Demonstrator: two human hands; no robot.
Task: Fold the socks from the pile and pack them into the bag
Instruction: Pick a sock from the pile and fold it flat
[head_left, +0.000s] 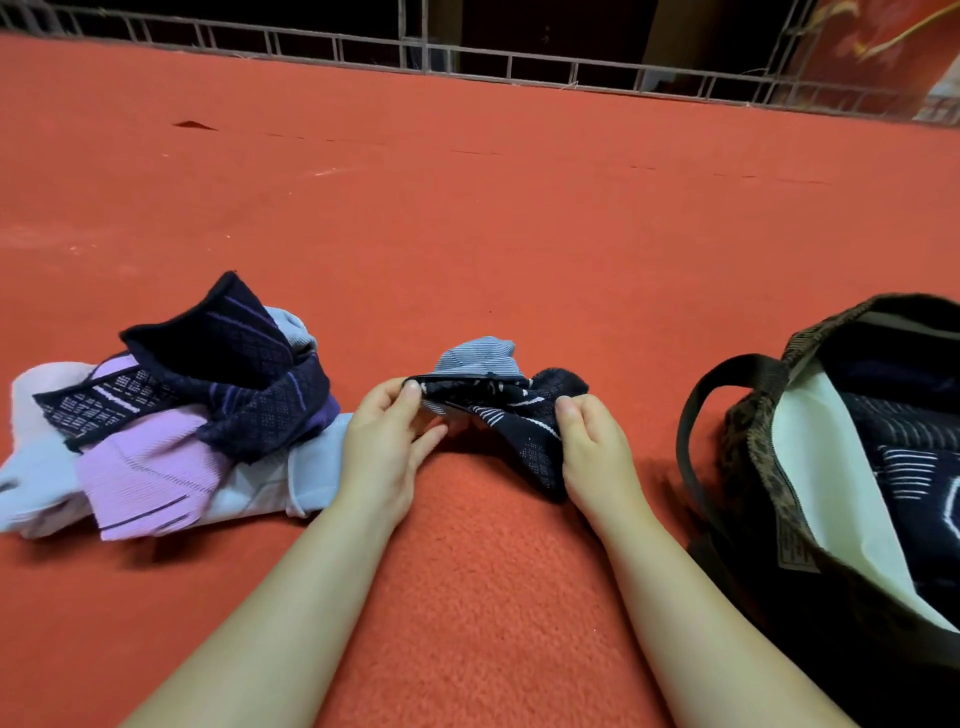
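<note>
A dark navy patterned sock (511, 415) with a grey-blue striped part at its far end is held low over the red carpet in the middle. My left hand (387, 441) pinches its left end between thumb and fingers. My right hand (592, 447) pinches its right side. To the left lies the pile of socks (171, 421): dark navy, pink and pale blue ones heaped together. At the right stands the open bag (810, 525), dark brown with a cream lining, and dark patterned socks lie inside it.
The red carpet (467, 234) stretches far ahead to a metal railing (467, 57) along the back. The bag's dark handle (711, 405) arches toward my right hand.
</note>
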